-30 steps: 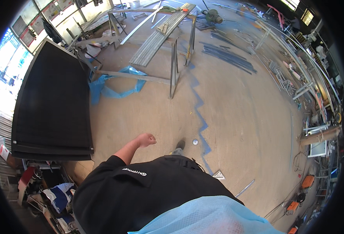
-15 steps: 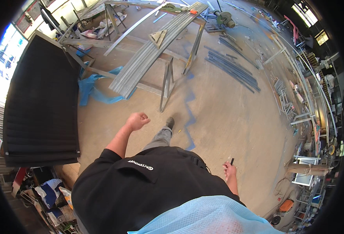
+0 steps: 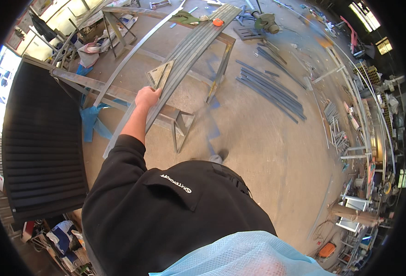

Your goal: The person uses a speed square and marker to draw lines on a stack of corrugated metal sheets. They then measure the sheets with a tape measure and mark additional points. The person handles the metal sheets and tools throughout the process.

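Observation:
My left hand (image 3: 146, 97) reaches forward from a black sleeve, and its fingers close on the near corner of a metal triangular square (image 3: 159, 73). The square lies on a bundle of long grey metal profiles (image 3: 191, 43) resting across steel trestles (image 3: 220, 69). At the far end of the bundle sit an orange tape measure (image 3: 218, 21) and a green cloth (image 3: 187, 17). My right hand is out of sight, hidden below my black-clad torso.
A large black slatted panel (image 3: 42, 147) stands at the left. Blue strips (image 3: 91, 123) lie on the concrete floor beneath a long steel beam (image 3: 88, 83). Several steel bars (image 3: 269, 87) lie on the floor at right, with racks and clutter (image 3: 350, 147) along the right wall.
I have walked up to the trestles. My left hand went from swinging free to gripping the triangular square. My right hand, seen briefly at the lower right, has dropped out of view.

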`<state>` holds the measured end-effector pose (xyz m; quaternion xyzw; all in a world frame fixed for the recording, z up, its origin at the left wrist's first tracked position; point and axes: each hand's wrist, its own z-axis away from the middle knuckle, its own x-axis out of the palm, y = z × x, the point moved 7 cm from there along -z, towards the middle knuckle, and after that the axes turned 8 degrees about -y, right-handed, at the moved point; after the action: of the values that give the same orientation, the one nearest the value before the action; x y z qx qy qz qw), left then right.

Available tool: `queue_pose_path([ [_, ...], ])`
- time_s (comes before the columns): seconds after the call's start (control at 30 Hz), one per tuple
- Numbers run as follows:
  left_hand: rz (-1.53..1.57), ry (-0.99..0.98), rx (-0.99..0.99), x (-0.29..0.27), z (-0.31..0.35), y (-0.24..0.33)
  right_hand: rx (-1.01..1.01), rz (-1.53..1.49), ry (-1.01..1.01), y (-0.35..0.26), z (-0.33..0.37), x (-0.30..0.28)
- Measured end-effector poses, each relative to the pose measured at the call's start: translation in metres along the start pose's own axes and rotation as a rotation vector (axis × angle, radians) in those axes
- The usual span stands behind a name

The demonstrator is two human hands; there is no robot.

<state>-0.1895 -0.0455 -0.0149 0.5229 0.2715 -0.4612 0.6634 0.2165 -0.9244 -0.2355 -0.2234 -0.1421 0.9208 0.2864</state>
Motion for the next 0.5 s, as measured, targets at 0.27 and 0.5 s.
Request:
queue_pose_path([
  [0.27,-0.027,-0.019,-0.45,-0.004,-0.043,0.004,-0.028,0.092,-0.096,-0.211,-0.113,-0.036],
  [0.5,0.006,0.0,-0.603,-0.005,-0.037,0.002,-0.054,0.099,-0.076,-0.451,-0.189,-0.079],
])
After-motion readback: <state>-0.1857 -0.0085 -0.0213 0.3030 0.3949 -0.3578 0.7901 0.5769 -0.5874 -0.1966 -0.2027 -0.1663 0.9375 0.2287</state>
